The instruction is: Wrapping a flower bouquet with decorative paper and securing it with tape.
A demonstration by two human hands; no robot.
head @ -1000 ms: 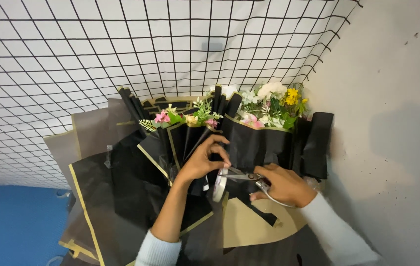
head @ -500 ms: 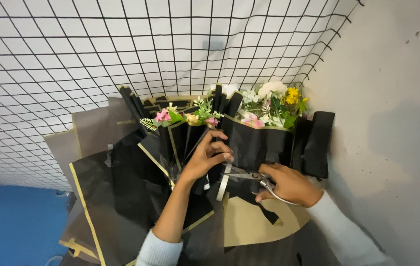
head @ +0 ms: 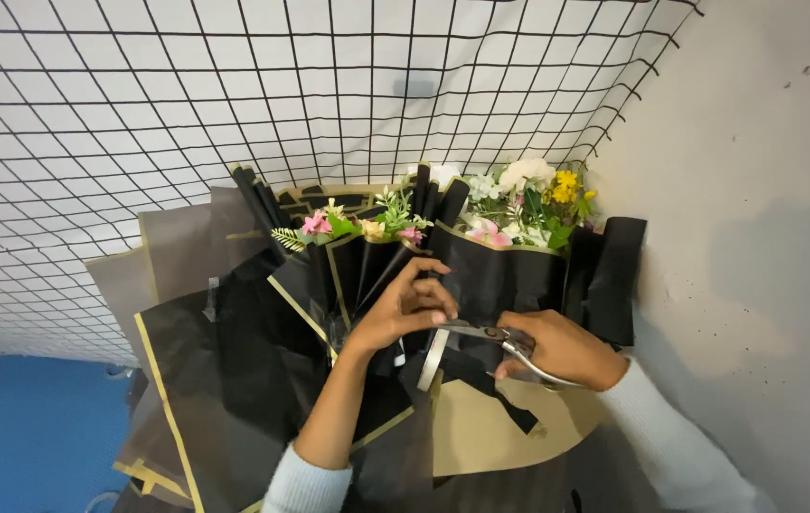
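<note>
Two flower bouquets in black wrapping paper with gold edges stand against a wire grid. The left bouquet [head: 357,237] has pink flowers and green sprigs. The right bouquet [head: 519,228] has white, pink and yellow flowers. My left hand [head: 405,309] pinches the wrapping and a pale ribbon [head: 433,356] at the neck of the left bouquet. My right hand [head: 557,350] grips metal scissors [head: 481,332], their blades pointing left toward the ribbon just under my left fingers.
Loose sheets of black, gold-edged paper [head: 225,380] and grey paper [head: 172,256] fan out at the left. A tan sheet [head: 490,432] lies below my hands. A black wire grid [head: 234,95] backs the scene, a grey wall [head: 766,237] stands right, blue floor [head: 25,437] lower left.
My right hand has brought the scissors a little leftward and closer to the ribbon under my left fingers. My left hand stays on the bouquet's neck.
</note>
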